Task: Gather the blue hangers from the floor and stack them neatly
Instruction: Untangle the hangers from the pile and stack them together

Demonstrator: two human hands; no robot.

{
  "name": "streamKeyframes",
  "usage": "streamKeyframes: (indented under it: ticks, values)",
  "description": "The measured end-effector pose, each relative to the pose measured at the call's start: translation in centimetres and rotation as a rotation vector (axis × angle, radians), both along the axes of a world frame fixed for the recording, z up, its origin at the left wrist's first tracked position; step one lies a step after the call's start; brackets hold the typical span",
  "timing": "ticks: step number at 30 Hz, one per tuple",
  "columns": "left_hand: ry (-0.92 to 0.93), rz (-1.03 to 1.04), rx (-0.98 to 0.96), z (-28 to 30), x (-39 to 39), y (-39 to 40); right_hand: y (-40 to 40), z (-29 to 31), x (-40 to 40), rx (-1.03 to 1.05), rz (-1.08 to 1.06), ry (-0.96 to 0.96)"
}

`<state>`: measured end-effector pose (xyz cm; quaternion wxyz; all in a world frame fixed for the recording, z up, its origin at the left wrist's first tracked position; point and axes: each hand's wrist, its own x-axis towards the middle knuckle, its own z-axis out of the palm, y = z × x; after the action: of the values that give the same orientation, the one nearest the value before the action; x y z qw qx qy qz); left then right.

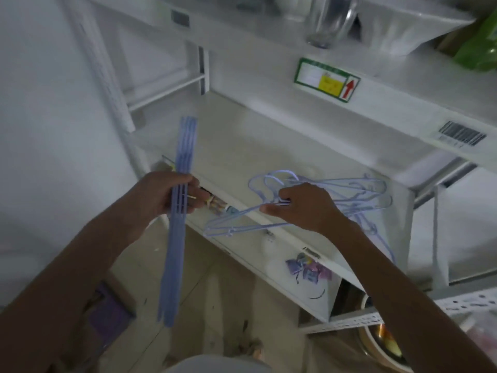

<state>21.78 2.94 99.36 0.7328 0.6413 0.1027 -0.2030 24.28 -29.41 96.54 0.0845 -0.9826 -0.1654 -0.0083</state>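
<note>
The left hand (172,193) was closed around a bundle of blue hangers (178,211) seen edge-on, held about a third of the way down, so that the bundle ran from above the fist down toward the floor. Fingers wrapped fully round it, thumb across the front.

The right hand (298,205) pinched the necks of a second, looser pile of hangers (349,195) between thumb and curled fingers, just below the hooks. That pile lay flat on a white shelf (242,146), one end jutting past the shelf's front edge, the rest fanned out to the right.

On the rail of the shelf above sat a green-bordered label (326,79) with a yellow block and a red arrow pointing up; its writing was too blurred to read. Farther right on the same rail was a barcode sticker (461,133), digits unreadable. A small dark tag (179,18) higher up was also illegible. A green bag (481,47) showed at the top right corner.
</note>
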Motion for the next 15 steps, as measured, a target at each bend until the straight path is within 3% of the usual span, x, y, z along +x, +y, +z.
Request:
streamKeyframes:
  ticks: [6,11,15]
  values:
    - [-0.116,-0.092,0.046,-3.9,-2.2,2.9,7.2,0.0,-2.8,-0.19,0.231,-0.199]
    - [-0.119,-0.245,0.067,-6.6,-3.9,3.2,10.9,-0.8,-4.2,-0.002,0.378,-0.394]
    - [-0.032,-0.427,-0.111,-8.1,-5.9,3.4,13.0,-0.9,-4.8,0.09,0.438,-0.416]
